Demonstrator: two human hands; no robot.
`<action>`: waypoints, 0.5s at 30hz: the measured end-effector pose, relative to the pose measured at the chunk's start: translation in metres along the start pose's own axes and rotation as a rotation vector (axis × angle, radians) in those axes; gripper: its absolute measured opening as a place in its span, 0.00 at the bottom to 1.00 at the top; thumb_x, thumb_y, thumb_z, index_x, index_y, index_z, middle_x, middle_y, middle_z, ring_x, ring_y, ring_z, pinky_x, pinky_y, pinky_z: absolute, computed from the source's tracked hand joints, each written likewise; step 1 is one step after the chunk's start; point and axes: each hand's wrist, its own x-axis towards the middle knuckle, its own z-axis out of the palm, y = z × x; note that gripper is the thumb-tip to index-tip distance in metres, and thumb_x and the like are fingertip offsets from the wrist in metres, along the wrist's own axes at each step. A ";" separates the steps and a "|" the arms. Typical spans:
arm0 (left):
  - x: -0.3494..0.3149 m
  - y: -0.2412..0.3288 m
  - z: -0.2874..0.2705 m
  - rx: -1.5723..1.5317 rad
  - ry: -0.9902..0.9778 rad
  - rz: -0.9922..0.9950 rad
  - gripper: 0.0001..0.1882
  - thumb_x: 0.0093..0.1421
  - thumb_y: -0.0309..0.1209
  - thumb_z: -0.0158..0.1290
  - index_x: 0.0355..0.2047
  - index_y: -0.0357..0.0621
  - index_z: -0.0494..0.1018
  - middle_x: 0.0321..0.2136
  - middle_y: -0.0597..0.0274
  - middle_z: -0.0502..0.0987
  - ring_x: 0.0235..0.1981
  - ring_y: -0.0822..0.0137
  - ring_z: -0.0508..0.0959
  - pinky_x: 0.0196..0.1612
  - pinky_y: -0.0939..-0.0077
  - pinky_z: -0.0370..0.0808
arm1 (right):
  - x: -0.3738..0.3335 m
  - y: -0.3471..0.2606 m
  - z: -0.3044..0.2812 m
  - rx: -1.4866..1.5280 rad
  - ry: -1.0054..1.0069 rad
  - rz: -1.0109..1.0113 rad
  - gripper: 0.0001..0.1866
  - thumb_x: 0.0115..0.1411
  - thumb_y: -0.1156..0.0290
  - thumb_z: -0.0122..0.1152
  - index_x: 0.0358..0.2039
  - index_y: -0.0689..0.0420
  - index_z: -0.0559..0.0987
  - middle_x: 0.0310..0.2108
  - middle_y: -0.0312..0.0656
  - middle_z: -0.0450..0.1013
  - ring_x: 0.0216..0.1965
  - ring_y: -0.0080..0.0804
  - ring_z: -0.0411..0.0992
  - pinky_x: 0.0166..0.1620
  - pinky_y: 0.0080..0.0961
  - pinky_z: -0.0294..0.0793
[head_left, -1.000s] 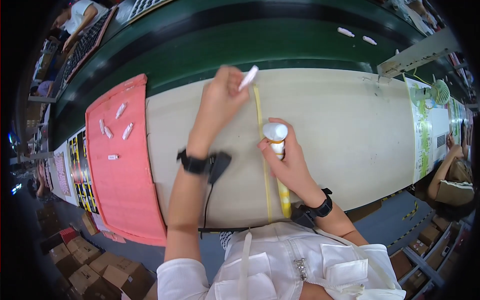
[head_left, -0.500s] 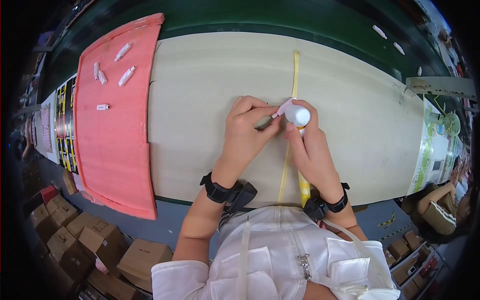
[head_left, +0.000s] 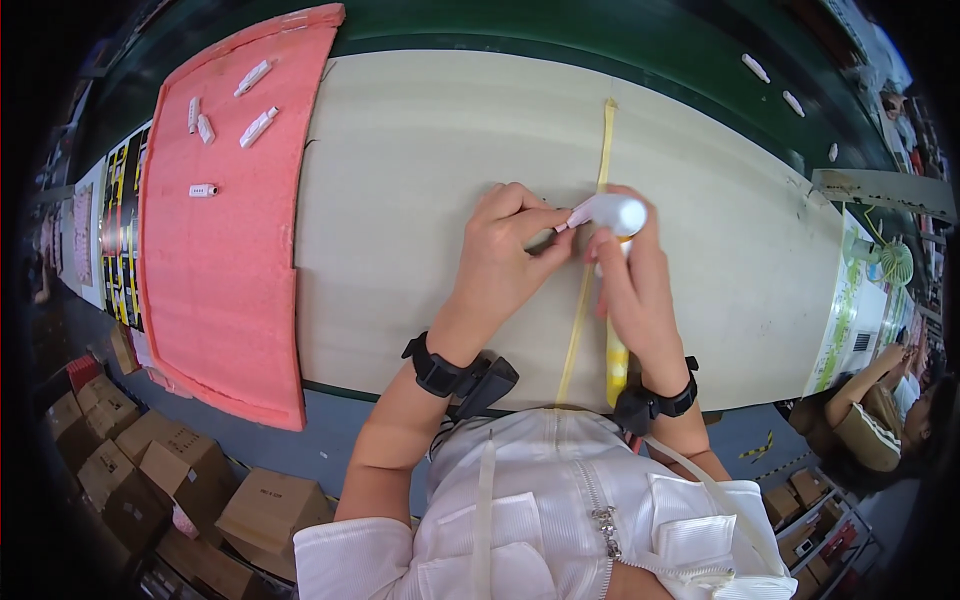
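Between its fingertips, my left hand (head_left: 505, 245) pinches a small pale pink piece (head_left: 576, 217), similar in colour to the small parts lying on the pink mat. Wrapped in my right hand (head_left: 638, 285) is a white-and-yellow handheld tool; its rounded white end (head_left: 622, 214) shows above the fingers and its yellow lower part (head_left: 617, 370) below. The tool's front reaches the pink piece, but whether they touch I cannot tell. Both hands are over the pale grey work surface (head_left: 420, 130), beside a yellow strip (head_left: 606, 140) running across it.
To the left, a pink padded mat (head_left: 225, 290) with raised edges bears several small pale pink parts (head_left: 259, 127). A few more (head_left: 755, 67) lie on the dark green belt beyond. Cardboard boxes (head_left: 270, 515) stand on the floor at lower left. Another person (head_left: 868, 420) sits at the right.
My right hand and the tool have shifted slightly right, and the tool is tilted more, showing more of its white body. The left hand and pink piece have moved a little right.
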 end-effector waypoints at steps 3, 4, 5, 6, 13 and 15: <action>0.001 0.007 -0.002 -0.051 -0.002 0.001 0.15 0.47 0.20 0.69 0.38 0.40 0.85 0.32 0.60 0.82 0.35 0.65 0.81 0.38 0.72 0.79 | 0.004 -0.002 -0.005 0.124 0.147 0.108 0.25 0.72 0.66 0.54 0.66 0.59 0.63 0.37 0.38 0.74 0.21 0.15 0.67 0.20 0.14 0.63; 0.002 0.010 -0.002 -0.156 -0.013 -0.051 0.14 0.49 0.20 0.69 0.38 0.39 0.84 0.33 0.61 0.82 0.35 0.66 0.82 0.38 0.73 0.80 | 0.005 -0.003 -0.006 0.158 0.152 0.108 0.26 0.71 0.66 0.56 0.66 0.59 0.63 0.37 0.38 0.74 0.21 0.15 0.67 0.20 0.14 0.63; 0.002 0.013 -0.002 -0.263 -0.025 -0.101 0.12 0.51 0.20 0.68 0.37 0.39 0.84 0.34 0.61 0.82 0.36 0.66 0.83 0.38 0.74 0.80 | 0.006 -0.004 -0.007 0.191 0.160 0.108 0.27 0.70 0.66 0.58 0.66 0.58 0.63 0.38 0.38 0.74 0.20 0.15 0.67 0.19 0.14 0.63; 0.002 0.017 -0.001 -0.366 -0.043 -0.158 0.11 0.52 0.19 0.68 0.37 0.39 0.83 0.35 0.62 0.83 0.37 0.67 0.84 0.38 0.75 0.81 | 0.006 -0.005 -0.008 0.227 0.175 0.125 0.28 0.69 0.66 0.60 0.65 0.58 0.63 0.38 0.38 0.74 0.20 0.15 0.67 0.19 0.14 0.64; 0.000 0.026 -0.003 -0.866 -0.114 -0.516 0.06 0.63 0.19 0.61 0.41 0.34 0.83 0.38 0.57 0.83 0.39 0.73 0.84 0.39 0.80 0.82 | -0.002 -0.006 -0.007 0.306 0.160 0.037 0.29 0.67 0.71 0.64 0.64 0.58 0.63 0.39 0.37 0.72 0.25 0.16 0.69 0.22 0.14 0.67; -0.002 0.026 -0.001 -0.809 -0.102 -0.482 0.07 0.64 0.18 0.60 0.42 0.33 0.83 0.38 0.56 0.83 0.39 0.73 0.84 0.39 0.80 0.82 | -0.001 -0.004 -0.006 0.296 0.157 0.016 0.29 0.67 0.71 0.64 0.64 0.58 0.63 0.39 0.37 0.72 0.25 0.16 0.69 0.22 0.14 0.67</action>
